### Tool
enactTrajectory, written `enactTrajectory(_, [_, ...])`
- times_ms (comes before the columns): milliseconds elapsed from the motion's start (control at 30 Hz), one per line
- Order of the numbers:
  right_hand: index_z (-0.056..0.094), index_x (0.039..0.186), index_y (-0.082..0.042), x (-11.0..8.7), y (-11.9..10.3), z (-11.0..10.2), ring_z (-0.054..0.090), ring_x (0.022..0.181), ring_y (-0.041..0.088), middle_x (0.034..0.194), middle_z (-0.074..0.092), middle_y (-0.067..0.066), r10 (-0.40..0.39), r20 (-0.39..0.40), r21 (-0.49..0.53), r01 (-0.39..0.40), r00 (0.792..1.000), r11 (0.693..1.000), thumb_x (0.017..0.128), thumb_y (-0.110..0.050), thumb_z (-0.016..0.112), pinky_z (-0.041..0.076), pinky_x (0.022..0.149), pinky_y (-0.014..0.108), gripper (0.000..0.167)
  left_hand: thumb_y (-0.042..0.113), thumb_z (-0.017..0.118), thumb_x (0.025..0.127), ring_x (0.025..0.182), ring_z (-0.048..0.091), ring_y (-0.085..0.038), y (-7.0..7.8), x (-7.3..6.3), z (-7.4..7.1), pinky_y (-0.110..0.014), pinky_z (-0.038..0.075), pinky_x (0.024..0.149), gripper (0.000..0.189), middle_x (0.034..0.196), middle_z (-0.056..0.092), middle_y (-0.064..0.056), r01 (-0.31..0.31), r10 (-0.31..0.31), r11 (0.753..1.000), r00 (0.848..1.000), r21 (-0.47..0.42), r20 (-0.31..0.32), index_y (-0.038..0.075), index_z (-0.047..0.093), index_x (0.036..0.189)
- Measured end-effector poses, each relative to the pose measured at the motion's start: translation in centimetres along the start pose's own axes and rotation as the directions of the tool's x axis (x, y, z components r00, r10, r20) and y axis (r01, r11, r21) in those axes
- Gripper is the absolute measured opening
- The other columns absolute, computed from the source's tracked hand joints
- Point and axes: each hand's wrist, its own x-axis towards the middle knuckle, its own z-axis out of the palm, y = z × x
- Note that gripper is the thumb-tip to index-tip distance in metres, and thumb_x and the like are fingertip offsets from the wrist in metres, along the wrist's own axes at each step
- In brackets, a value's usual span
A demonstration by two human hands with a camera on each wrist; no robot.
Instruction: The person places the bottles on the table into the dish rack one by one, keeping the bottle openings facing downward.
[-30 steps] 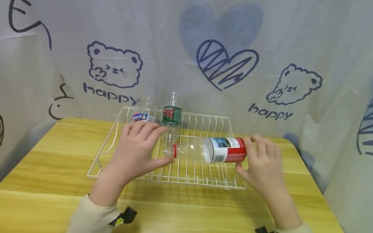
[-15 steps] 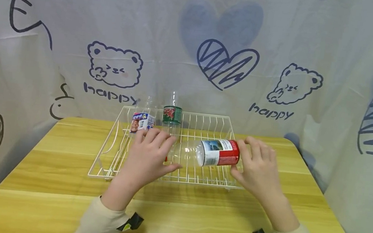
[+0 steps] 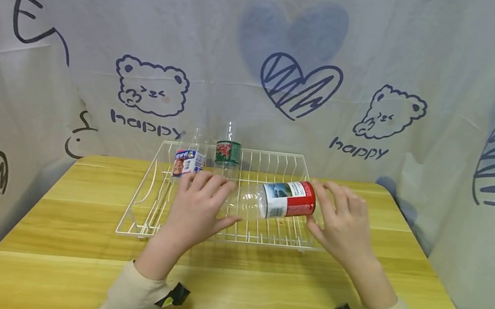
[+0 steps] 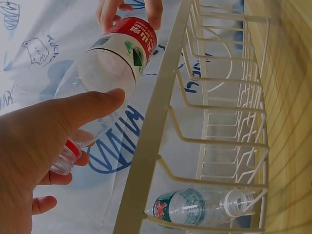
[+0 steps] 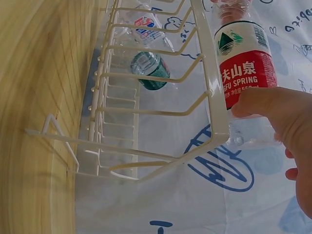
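A clear plastic bottle (image 3: 288,199) with a red and white label is held sideways over the near part of the white wire rack (image 3: 248,237). My left hand (image 3: 196,207) grips its neck end, covering the mouth in the head view. The left wrist view shows a red neck ring (image 4: 73,147) and the thumb lying across the bottle's shoulder. My right hand (image 3: 342,222) holds the base end, with the thumb (image 5: 248,102) against the red label. Behind, in the rack, are a green-labelled bottle (image 3: 228,152) and a bottle with a blue and white label (image 3: 189,162).
The rack stands on a wooden table (image 3: 234,284), its wire dividers running in rows. A pale curtain (image 3: 224,31) printed with bears and hearts hangs behind and at both sides.
The bottle has shifted slightly left. My left hand has moved right and further over its neck, hiding the red ring in the head view. The label has turned a little.
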Motion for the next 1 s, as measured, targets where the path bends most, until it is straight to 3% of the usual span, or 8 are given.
enactTrajectory(67, [0.057,0.132,-0.003,0.1,0.0,-0.1,0.047,0.100,0.036,0.116,0.057,0.021,-0.005,-0.039,0.007,0.005,0.999,1.000,0.081,-0.030,0.056,0.039,0.076,0.045,0.058,0.062,0.079,0.067,0.098,0.052,-0.026,-0.2,0.0,0.0,-0.043,0.038,0.083,0.066,0.105,0.065,-0.002,-0.008,0.007,1.000,1.000,-0.014,-0.030,0.015,0.066,0.111])
enactTrajectory(300, [0.056,0.135,-0.005,0.3,0.3,-0.3,0.047,0.102,0.037,0.120,0.057,0.023,-0.007,-0.105,0.030,0.010,0.994,0.999,0.084,-0.033,0.060,0.038,0.076,0.045,0.058,0.063,0.076,0.070,0.102,0.053,-0.028,-1.1,-0.3,0.1,-0.046,0.040,0.083,0.065,0.108,0.066,-0.004,0.010,-0.010,1.000,0.999,-0.014,-0.034,0.014,0.066,0.112])
enactTrajectory(533, [0.059,0.124,0.002,0.2,0.4,-0.1,0.049,0.098,0.040,0.110,0.056,0.025,0.131,-0.133,0.158,-0.109,0.983,0.981,0.090,-0.039,0.058,0.039,0.079,0.049,0.053,0.062,0.077,0.069,0.099,0.052,-0.029,-2.4,-0.7,0.4,-0.049,0.042,0.086,0.068,0.107,0.066,-0.007,0.057,-0.058,0.998,0.997,-0.012,-0.057,0.012,0.067,0.112])
enactTrajectory(633, [0.059,0.121,0.005,0.0,0.2,0.2,0.049,0.100,0.040,0.109,0.056,0.026,0.231,-0.079,0.282,-0.201,0.970,0.938,0.090,-0.039,0.060,0.040,0.086,0.049,0.053,0.063,0.076,0.069,0.096,0.053,-0.029,-2.7,-0.7,0.5,-0.045,0.041,0.079,0.069,0.105,0.066,-0.008,0.070,-0.071,0.997,0.994,-0.013,-0.079,0.011,0.068,0.112])
enactTrajectory(733, [0.057,0.122,0.005,-0.2,-0.2,0.3,0.048,0.105,0.038,0.113,0.055,0.025,0.333,0.015,0.407,-0.309,0.943,0.859,0.085,-0.030,0.068,0.039,0.092,0.043,0.052,0.063,0.076,0.069,0.095,0.053,-0.029,-2.9,-0.8,0.6,-0.044,0.039,0.076,0.069,0.104,0.066,-0.008,0.072,-0.073,0.997,0.993,-0.023,-0.096,0.010,0.068,0.111])
enactTrajectory(867, [0.054,0.124,0.005,0.0,-1.0,0.4,0.047,0.104,0.029,0.115,0.055,0.021,0.431,0.103,0.495,-0.422,0.896,0.759,0.078,-0.016,0.075,0.039,0.088,0.028,0.055,0.064,0.075,0.069,0.093,0.053,-0.028,-3.0,-0.8,0.6,-0.043,0.038,0.075,0.068,0.102,0.066,-0.007,0.077,-0.079,0.997,0.992,-0.020,-0.097,0.010,0.069,0.111])
enactTrajectory(933, [0.052,0.125,0.006,0.4,-1.3,0.4,0.047,0.105,0.029,0.116,0.054,0.021,0.445,0.092,0.500,-0.428,0.891,0.753,0.079,-0.020,0.076,0.039,0.089,0.028,0.057,0.064,0.075,0.070,0.093,0.053,-0.028,-3.0,-0.8,0.5,-0.042,0.038,0.075,0.068,0.102,0.066,-0.007,0.086,-0.087,0.996,0.992,-0.014,-0.091,0.010,0.069,0.110])
enactTrajectory(1000, [0.051,0.125,0.006,0.8,-1.6,0.5,0.046,0.108,0.031,0.117,0.054,0.022,0.446,0.054,0.483,-0.414,0.893,0.771,0.081,-0.028,0.074,0.039,0.096,0.031,0.060,0.065,0.074,0.070,0.094,0.052,-0.028,-3.1,-0.8,0.5,-0.042,0.038,0.074,0.068,0.103,0.066,-0.007,0.096,-0.096,0.995,0.992,-0.003,-0.082,0.010,0.068,0.110])
